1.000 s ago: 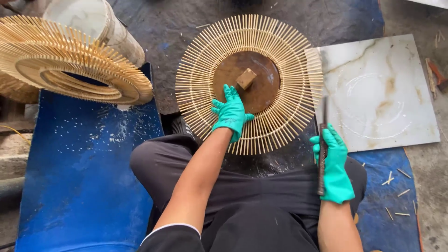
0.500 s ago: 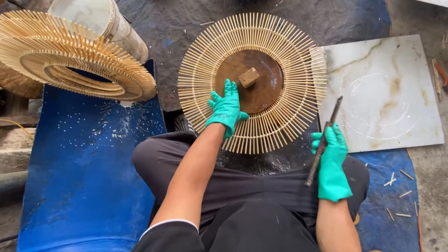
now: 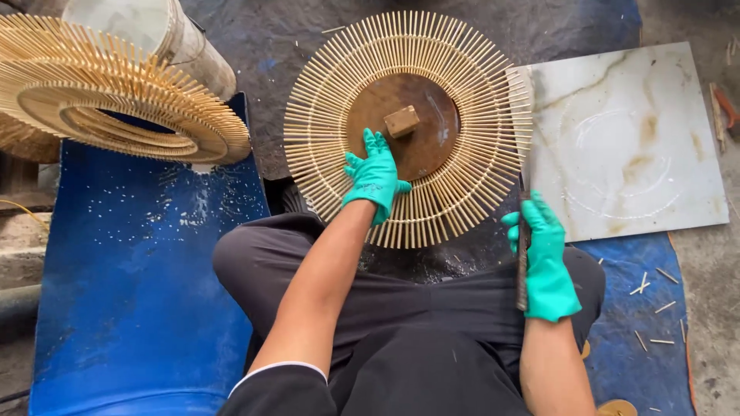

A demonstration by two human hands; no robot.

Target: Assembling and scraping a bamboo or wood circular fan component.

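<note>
A person sits cross-legged in the lower middle of the frame, both hands in green gloves. The left hand lies flat with its fingers spread on the near left part of a round ring of bamboo sticks, pressing on the sticks and on the edge of the brown disc at the ring's middle; it grips nothing. The ring fills the upper middle of the frame, its sticks fanning outward all round. A small wooden block rests on the brown disc, just beyond the left fingertips and not touching them.

The right hand, at the lower right of the ring, is closed around a thin dark rod. The rod runs nearly straight up and down through the fist, its top end reaching the ring's right edge.

To the right of the ring a pale marbled tile lies flat, its left edge tucked against the stick tips. At the upper left a second stick ring sits on a white bucket. A blue sheet covers the left side, and loose short sticks lie scattered at the lower right.
</note>
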